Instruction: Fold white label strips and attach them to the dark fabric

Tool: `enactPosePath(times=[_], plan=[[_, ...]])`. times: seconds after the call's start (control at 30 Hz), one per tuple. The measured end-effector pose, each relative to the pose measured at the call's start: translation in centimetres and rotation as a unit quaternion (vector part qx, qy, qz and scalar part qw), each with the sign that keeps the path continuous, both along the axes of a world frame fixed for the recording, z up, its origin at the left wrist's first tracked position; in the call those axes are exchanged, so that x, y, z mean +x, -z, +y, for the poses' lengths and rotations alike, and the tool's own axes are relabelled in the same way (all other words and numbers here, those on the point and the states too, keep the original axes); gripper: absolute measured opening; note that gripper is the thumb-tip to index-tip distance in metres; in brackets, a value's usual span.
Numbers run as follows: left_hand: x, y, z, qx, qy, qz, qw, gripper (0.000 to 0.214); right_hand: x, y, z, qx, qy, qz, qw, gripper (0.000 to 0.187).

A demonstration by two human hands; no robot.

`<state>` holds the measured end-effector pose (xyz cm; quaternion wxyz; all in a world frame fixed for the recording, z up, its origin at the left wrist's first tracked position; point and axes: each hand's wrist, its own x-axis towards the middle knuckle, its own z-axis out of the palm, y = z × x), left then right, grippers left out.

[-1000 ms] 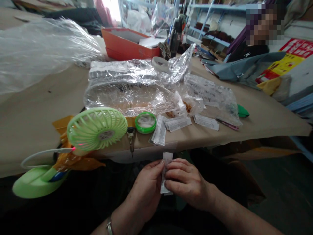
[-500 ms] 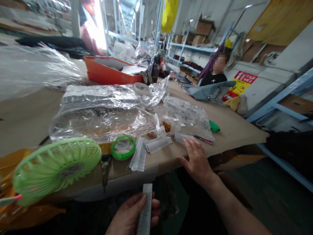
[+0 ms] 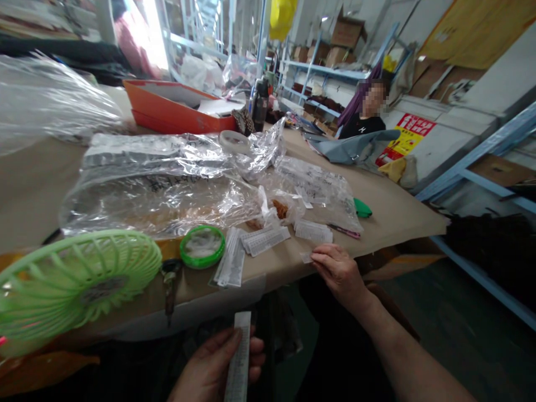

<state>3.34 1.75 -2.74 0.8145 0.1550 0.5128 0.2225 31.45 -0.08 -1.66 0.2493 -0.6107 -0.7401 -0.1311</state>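
Observation:
My left hand (image 3: pixel 209 360) is closed at the table's front edge, thumb pressed on a narrow white printed label strip (image 3: pixel 238 363) that stands nearly upright. Over the table's front edge, my right hand (image 3: pixel 341 273) pinches a small whitish label (image 3: pixel 306 257); only its end shows past the fingertips. Just beyond lies a fanned stack of printed labels (image 3: pixel 313 231). Two more groups of labels rest to its left, one pile fanned sideways (image 3: pixel 266 240) and one pointing toward me (image 3: pixel 231 259).
A green fan (image 3: pixel 79 285) stands at the left, beside a green round container (image 3: pixel 202 247). Clear plastic bags (image 3: pixel 167 190), a tape roll (image 3: pixel 234 142) and an orange box (image 3: pixel 176 111) lie farther back. Another person (image 3: pixel 363 125) sits beyond the table's far right.
My right hand has drawn back from the label stack, its fingers now closed on a small label. My left hand still holds its strip. The view has shifted slightly.

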Motion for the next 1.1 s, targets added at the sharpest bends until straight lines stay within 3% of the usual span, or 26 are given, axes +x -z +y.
enactPosePath(times=[0.13, 0.23, 0.33, 0.4, 0.57, 0.73, 1.1], plan=[[0.1, 0.4, 0.0, 0.016, 0.003, -0.010, 1.000, 0.019, 0.5, 0.0, 0.0, 0.010, -0.016, 0.044, 0.999, 0.014], [0.1, 0.4, -0.1, 0.022, -0.001, 0.006, 1.000, 0.011, -0.9, -0.7, -0.3, 0.046, -0.003, 0.110, 0.993, 0.012], [0.0, -0.3, -0.2, 0.026, 0.015, -0.003, 1.000, 0.010, -5.0, -1.6, -0.6, 0.103, -0.054, 0.186, 0.976, 0.013], [-0.1, -0.8, -0.3, 0.025, 0.023, -0.036, 0.999, 0.013, -8.4, -1.7, -0.8, 0.090, -0.125, 0.195, 0.969, 0.015], [-1.0, -1.1, -0.3, 0.042, -0.023, -0.145, 0.988, 0.014, -14.4, 0.8, -1.1, 0.052, -0.258, 0.138, 0.955, 0.015], [-1.9, -0.7, 0.0, 0.008, -0.057, -0.160, 0.985, 0.017, -14.8, 3.0, -0.9, 0.019, -0.301, 0.137, 0.943, 0.019], [-2.2, -0.8, -0.5, 0.022, -0.044, -0.168, 0.985, 0.013, -14.5, 2.2, -1.4, -0.060, -0.319, 0.129, 0.937, 0.023]])
